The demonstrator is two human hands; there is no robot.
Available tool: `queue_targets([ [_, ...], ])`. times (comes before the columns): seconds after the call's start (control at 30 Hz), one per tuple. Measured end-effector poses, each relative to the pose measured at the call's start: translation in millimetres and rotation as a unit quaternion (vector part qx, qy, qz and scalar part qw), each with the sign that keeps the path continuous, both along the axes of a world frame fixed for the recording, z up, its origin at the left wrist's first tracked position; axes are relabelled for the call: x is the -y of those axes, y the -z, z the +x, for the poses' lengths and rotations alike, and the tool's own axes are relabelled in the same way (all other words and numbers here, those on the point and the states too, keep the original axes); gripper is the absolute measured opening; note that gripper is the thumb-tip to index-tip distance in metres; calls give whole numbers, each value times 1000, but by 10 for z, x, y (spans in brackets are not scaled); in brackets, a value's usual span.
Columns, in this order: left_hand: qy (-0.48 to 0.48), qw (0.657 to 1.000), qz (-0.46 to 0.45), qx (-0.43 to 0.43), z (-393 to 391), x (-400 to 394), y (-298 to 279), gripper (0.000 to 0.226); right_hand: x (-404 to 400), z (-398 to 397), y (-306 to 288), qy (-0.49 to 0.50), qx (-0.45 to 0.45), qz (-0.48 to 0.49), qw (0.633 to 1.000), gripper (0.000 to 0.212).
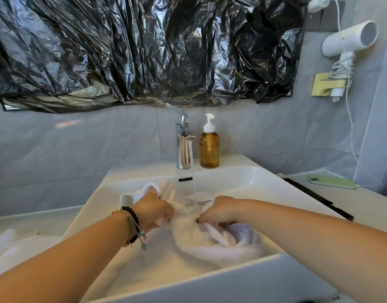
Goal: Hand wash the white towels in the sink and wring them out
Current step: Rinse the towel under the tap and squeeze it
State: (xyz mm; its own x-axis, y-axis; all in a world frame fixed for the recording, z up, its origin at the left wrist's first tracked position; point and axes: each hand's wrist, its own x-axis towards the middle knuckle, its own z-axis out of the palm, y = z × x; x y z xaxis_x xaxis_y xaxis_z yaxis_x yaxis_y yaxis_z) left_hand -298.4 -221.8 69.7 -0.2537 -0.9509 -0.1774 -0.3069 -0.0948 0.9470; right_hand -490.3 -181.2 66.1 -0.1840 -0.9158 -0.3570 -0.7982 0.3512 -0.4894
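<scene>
Lying at the far left on the counter, a heap of white cloth [6, 246] sits blurred beside the sink [242, 278]. The left hand [154, 212], its wrist ringed with beaded bracelets [131, 226], clenches one end of a white towel [201, 239] inside the basin, part of the fabric bunched up behind the knuckles toward the back wall. Water runs from the chrome faucet [183, 145] (its lever tilted up) and falls between the two hands. An amber soap bottle [209, 147] with a white pump stands just beside the faucet. The right hand [218, 212] curls its fingers into the towel's wet folds, grasping them. Further right, a green phone [331, 182] rests on the counter, and a white hair dryer [350, 40] hangs on the wall above, next to crumpled black plastic sheeting [144, 49].
</scene>
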Motion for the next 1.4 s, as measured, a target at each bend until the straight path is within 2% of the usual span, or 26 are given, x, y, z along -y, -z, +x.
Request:
queue_targets([
  [0.07, 86, 992, 60, -68, -10, -84, -82, 32, 36, 60, -5, 5, 10, -17, 1000, 18],
  [0.13, 138, 987, 71, -30, -6, -103, -85, 32, 13, -13, -89, 49, 106, -43, 992, 18],
  [0.2, 111, 992, 56, 21, 3, -69, -81, 28, -47, -169, -207, 116, 236, -98, 960, 18],
  [0.27, 59, 997, 39, 15, 14, -11, -139, 21, -93, -331, -302, 153, 328, -157, 919, 22],
  [0.3, 26, 999, 35, -1, 13, 5, -199, 21, -118, -385, -349, 157, 357, -181, 903, 23],
  [0.4, -61, 998, -10, -6, -1, 100, -467, 23, -97, -521, -478, 195, 353, -253, 879, 21],
  [0.43, -80, 996, -26, 9, 4, 107, -577, 25, -68, -560, -535, 221, 350, -287, 864, 19],
  [0.5, -100, 987, -65, 111, 43, 105, -787, 32, -19, -625, -694, 285, 357, -364, 812, 3],
  [0.53, -97, 973, -89, 190, 71, 86, -885, 36, -9, -665, -767, 310, 352, -391, 792, 18],
  [0.57, -89, 959, -99, 249, 97, 47, -964, 37, -14, -705, -826, 318, 338, -400, 790, 37],
  [0.63, -67, 949, -82, 297, 148, -29, -1091, 42, -92, -724, -903, 279, 297, -398, 822, 64],
  [0.67, -58, 942, -87, 320, 171, -47, -1129, 46, -159, -699, -925, 228, 286, -389, 846, 64],
  [0.73, -56, 938, -125, 319, 216, -70, -1163, 55, -247, -672, -907, 112, 250, -356, 893, 46],
  [0.77, -64, 949, -151, 271, 244, -54, -1160, 53, -280, -673, -889, 77, 207, -344, 912, 35],
  [0.83, -106, 964, -188, 157, 306, -11, -1151, 35, -292, -754, -887, 69, 125, -343, 929, 21],
  [0.9, -165, 956, -225, 88, 375, 19, -1181, 17, -291, -921, -956, 116, 110, -342, 926, 14],
  [1.03, -229, 945, -232, 9, 456, 98, -1283, 29, -311, -1161, -1166, 218, 249, -367, 869, 9],
  [1.1, -211, 953, -219, 4, 444, 81, -1287, 28, -373, -1102, -1195, 185, 289, -382, 858, 5],
  [1.13, -177, 963, -204, 2, 440, 66, -1265, 27, -416, -1045, -1174, 140, 289, -384, 866, 3],
  [1.17, -125, 973, -193, 16, 434, 25, -1221, 27, -484, -973, -1145, 82, 252, -372, 889, 8],
  [1.2, -60, 975, -201, 76, 431, -24, -1179, 33, -537, -913, -1107, 22, 170, -344, 923, 20],
  [1.23, 5, 959, -217, 185, 427, -78, -1146, 45, -578, -858, -1067, -31, 69, -308, 949, 34],
  [1.3, 79, 883, -254, 387, 398, -141, -1118, 69, -609, -773, -1038, -88, -92, -251, 960, 51],
  [1.37, 98, 840, -264, 464, 372, -166, -1175, 79, -627, -713, -1085, -116, -160, -226, 954, 50],
  [1.4, 104, 818, -275, 494, 368, -159, -1221, 77, -614, -716, -1117, -126, -196, -219, 947, 42],
])
